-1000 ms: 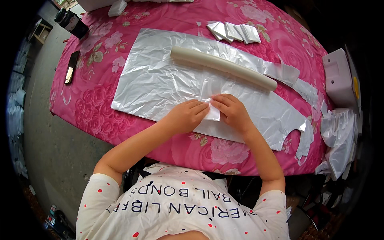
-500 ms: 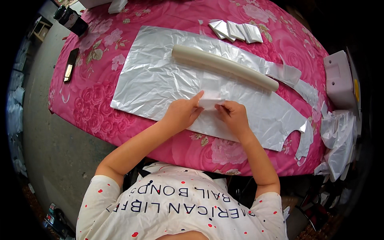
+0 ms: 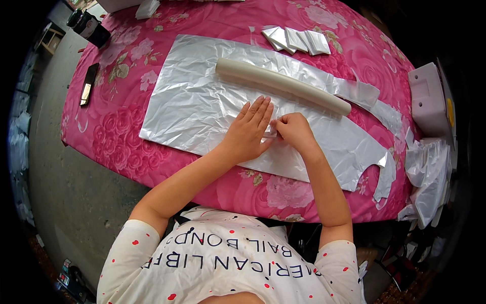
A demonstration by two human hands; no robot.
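Observation:
My left hand (image 3: 249, 127) lies flat, fingers stretched and side by side, over a small folded piece of thin white plastic (image 3: 272, 129). At that piece's right edge my right hand (image 3: 293, 130) pinches with thumb and bent fingers. Most of the folded piece is hidden under the hands. Beneath both is a wide stack of silvery-white plastic bags (image 3: 182, 96), with cut handle loops at its right end. A long pale roll or tube (image 3: 283, 86) rests slantwise across the stack, just beyond my hands.
Several small folded plastic packets (image 3: 296, 40) lie past the stack on the pink flowered tablecloth (image 3: 114, 96). A phone (image 3: 89, 84) and a dark bottle (image 3: 89, 28) are at the left. At the right edge are a pale box (image 3: 430, 99) and crumpled plastic bags (image 3: 428, 167).
My left hand has turned from gripping the folded plastic's left side to lying flat on it, moving right and farther away. My right hand stays pinched at its right edge, shifted slightly.

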